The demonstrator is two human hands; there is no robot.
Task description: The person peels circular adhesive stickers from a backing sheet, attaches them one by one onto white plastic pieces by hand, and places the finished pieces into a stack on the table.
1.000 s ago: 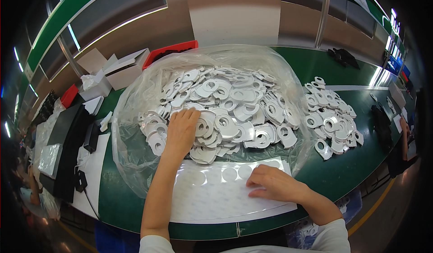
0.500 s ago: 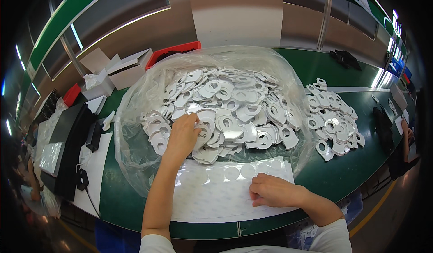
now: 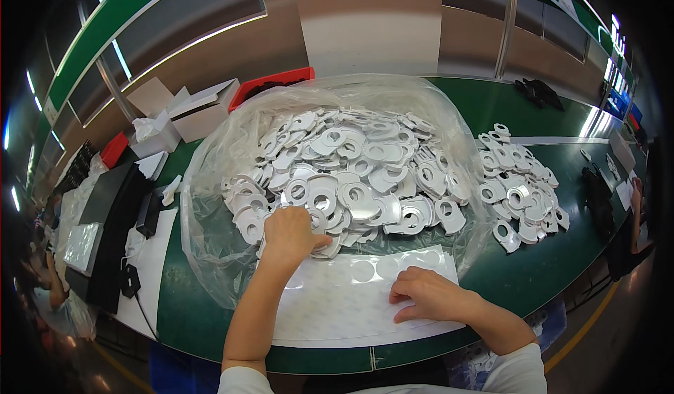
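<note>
White flat parts [image 3: 357, 196], each with a round hole and a wider end, lie heaped in a clear plastic bag [image 3: 203, 218]. At the near left edge of this heap is my left hand [image 3: 289, 234]. Its thumb sticks out to the right; the back of the hand hides the other fingertips, so any grip is out of sight. In front of the bag lies a white sheet [image 3: 337, 313] with round clear stickers [image 3: 363, 271] along its far side. Over the sheet's right part rests my right hand [image 3: 428, 296], fingers bent, with a gap between thumb and forefinger.
More white parts [image 3: 523, 197] are piled on the green table [image 3: 484, 274] to the right. At the back left stand a red bin [image 3: 274, 81] and an open white box [image 3: 203, 113]. A black box [image 3: 112, 232] sits far left. Another person's arm [image 3: 636, 211] shows far right.
My left hand has drawn back toward me from higher on the heap, and its fingertips are now hidden. My right hand stays over the sheet, its thumb and forefinger slightly wider apart.
</note>
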